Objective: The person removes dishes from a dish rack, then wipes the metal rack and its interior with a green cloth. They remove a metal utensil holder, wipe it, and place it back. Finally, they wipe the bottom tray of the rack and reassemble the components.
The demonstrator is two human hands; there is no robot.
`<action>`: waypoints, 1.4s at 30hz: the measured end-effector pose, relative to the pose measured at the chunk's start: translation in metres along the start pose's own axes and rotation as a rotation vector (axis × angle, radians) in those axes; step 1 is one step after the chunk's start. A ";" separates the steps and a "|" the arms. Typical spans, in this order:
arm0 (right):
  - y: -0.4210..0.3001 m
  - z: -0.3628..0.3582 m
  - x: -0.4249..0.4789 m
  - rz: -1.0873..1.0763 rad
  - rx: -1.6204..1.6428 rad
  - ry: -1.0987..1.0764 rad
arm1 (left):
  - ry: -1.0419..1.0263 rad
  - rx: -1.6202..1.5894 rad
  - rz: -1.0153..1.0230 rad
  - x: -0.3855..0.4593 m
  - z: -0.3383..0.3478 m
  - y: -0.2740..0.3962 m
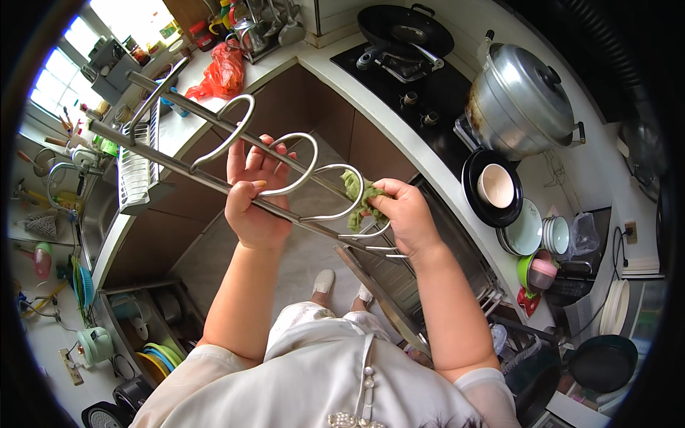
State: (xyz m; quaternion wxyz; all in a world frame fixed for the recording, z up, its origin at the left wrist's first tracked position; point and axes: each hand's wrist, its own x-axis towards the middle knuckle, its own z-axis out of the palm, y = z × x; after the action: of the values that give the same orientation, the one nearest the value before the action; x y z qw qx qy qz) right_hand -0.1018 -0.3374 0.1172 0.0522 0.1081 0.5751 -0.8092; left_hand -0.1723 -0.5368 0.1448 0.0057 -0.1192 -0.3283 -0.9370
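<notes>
A stainless steel tube rack (160, 155) with several curved loops slants across the view, held up in front of my body. My left hand (259, 203) grips its lower rail near the middle, thumb on the near side and fingers reaching behind towards the other rail. My right hand (409, 214) pinches a green cloth (361, 198) against one of the loops towards the rack's right end. Part of the cloth lies behind the loop, and some of the right fingers are hidden.
A black wok (405, 32) and a large aluminium pot (519, 96) stand at the hob. Bowls and plates (522, 227) line the right counter. An open drawer (396, 299) is below my right arm, another with dishes at lower left. A red plastic bag (222, 72) lies on the far counter.
</notes>
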 end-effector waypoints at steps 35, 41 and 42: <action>0.002 -0.012 0.022 -0.080 0.437 0.722 | -0.036 0.014 0.215 0.010 0.009 0.036; 0.002 0.009 -0.018 -0.555 0.011 0.689 | 0.134 -0.097 0.154 0.014 -0.018 0.043; 0.012 0.012 -0.029 -0.514 -0.381 0.648 | 0.166 -0.078 0.175 0.015 -0.022 0.047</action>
State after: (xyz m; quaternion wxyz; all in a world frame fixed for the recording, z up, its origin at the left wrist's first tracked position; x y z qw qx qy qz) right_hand -0.0730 -0.3537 0.1168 -0.3140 0.1979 0.7086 -0.6001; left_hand -0.1878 -0.5862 0.1607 0.1100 -0.0698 -0.2785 -0.9516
